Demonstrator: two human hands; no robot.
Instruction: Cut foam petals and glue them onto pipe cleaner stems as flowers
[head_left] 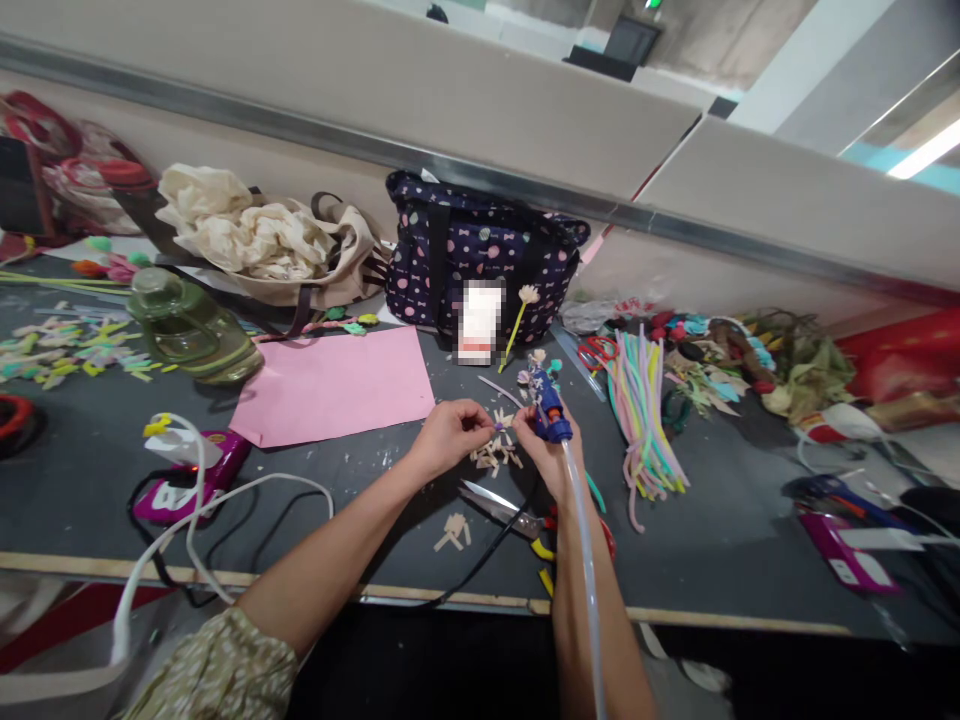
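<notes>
My left hand (448,437) is closed in a pinch on a small purple and cream piece (498,428) over the dark table (360,500). My right hand (546,448) is wrapped round a blue glue gun (551,415) with a clear glue stick (581,530) running back along my forearm. The two hands nearly meet above a small heap of cream paper petals (496,452). Scissors with a red and yellow handle (504,507) lie just under my right wrist. More cream scraps (453,532) lie nearer the table edge.
A pink paper sheet (337,385) lies left of my hands, and a dark dotted bag (480,265) stands behind them. A bundle of pastel pipe cleaners (641,420) lies to the right. A magenta glue gun (184,470), a green bottle (191,330) and a beige bag (262,245) are on the left.
</notes>
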